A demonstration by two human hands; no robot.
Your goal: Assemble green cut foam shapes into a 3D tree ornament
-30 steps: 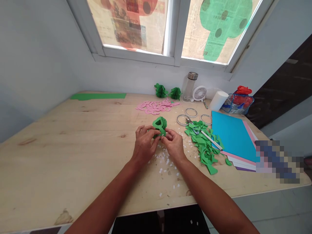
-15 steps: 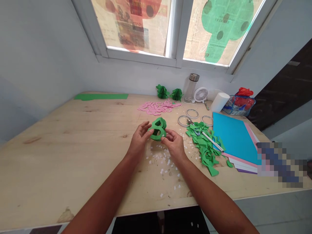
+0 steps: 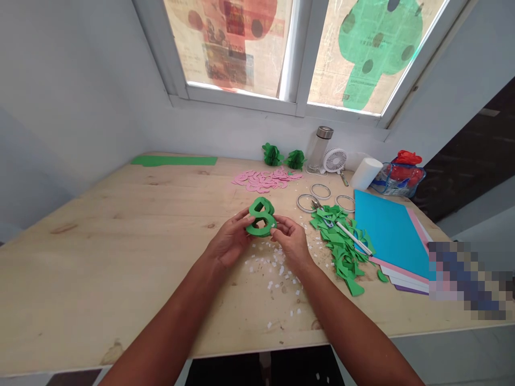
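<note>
Between my two hands is a layered green paper cutout (image 3: 261,230) with two openings, shaped like a figure eight. My left hand (image 3: 232,236) grips its left edge, thumb on top and fingers underneath. On the right edge, my right hand (image 3: 293,241) pinches it with the thumb in front. A small white bit lies on the cutout near the right thumb. Below the hands, small white paper bits (image 3: 277,268) are scattered on the wooden table (image 3: 140,268). Pink paper cutouts (image 3: 261,180) lie in a pile just beyond.
Green scraps (image 3: 341,257) are heaped at right, with scissors (image 3: 322,210) and a white pen (image 3: 354,238) on them. Tape rolls (image 3: 321,191) lie behind. Blue paper (image 3: 388,230) tops a stack. Two green paper ornaments (image 3: 272,154), a bottle (image 3: 319,147) and a fan (image 3: 335,161) stand at the back.
The green cutout has tilted a little in my hands, and the table shows through its lower opening. Both hands keep their hold. The whole view has shifted slightly.
</note>
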